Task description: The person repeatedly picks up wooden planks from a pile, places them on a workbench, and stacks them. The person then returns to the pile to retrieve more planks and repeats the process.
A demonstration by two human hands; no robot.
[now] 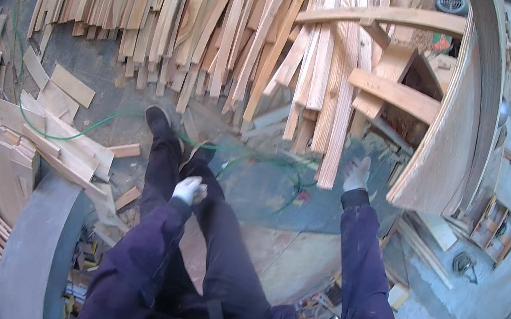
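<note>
My left hand (190, 190), in a white glove, hangs in front of my thigh. Its fingers are curled in, and nothing shows in them. Further right, my right hand (356, 174), also gloved in white, reaches forward with its fingers loosely stretched and holds nothing I can see. Just left of it is the near end of a long wooden plank (334, 142); a narrow gap appears between them. That plank lies on a wide pile of wooden strips (187, 20) fanned out across the far side. To the hand's right stands a large curved plywood panel (436, 149).
A green hose (80, 135) crosses the floor by my shoes. Flat board offcuts (70, 95) lie on the left, beside a curved grey panel (29, 250). Curved wood pieces (395, 95) are heaped near the plywood. On the right are a wooden compartment box (497, 229) and loose strips (428, 249).
</note>
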